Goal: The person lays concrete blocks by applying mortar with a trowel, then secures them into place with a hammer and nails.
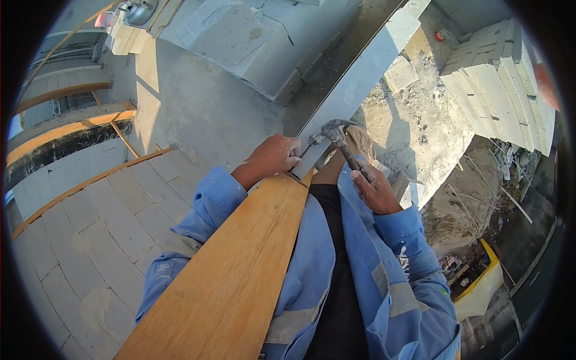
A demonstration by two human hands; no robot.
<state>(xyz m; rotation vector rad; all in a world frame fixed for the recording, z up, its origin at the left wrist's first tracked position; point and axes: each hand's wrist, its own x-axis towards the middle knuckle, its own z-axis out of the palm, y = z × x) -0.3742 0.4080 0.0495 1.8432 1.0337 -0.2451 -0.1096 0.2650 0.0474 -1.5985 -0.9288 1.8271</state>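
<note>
My right hand [376, 187] is wrapped round the dark handle of a claw hammer [336, 129]. The hammer's metal head lies just right of my left hand [277, 157], whose fingers are closed around a thin dark metal rod [308, 147]. The rod's upper end meets the hammer head in this view, and its lower part reaches the end of a smooth wooden board [234, 270]. That board runs from the bottom of the view up to my hands, in front of my body. Beyond it, a long grey plank [360, 72] continues away from me.
Grey block walls stand at left [90, 240] and top centre [252, 48]. Stacked light blocks [498, 84] are at upper right, near a loose block [401, 74] on a rubble-strewn ledge. Lower ground with debris and a yellow-edged container [485, 282] lies at right.
</note>
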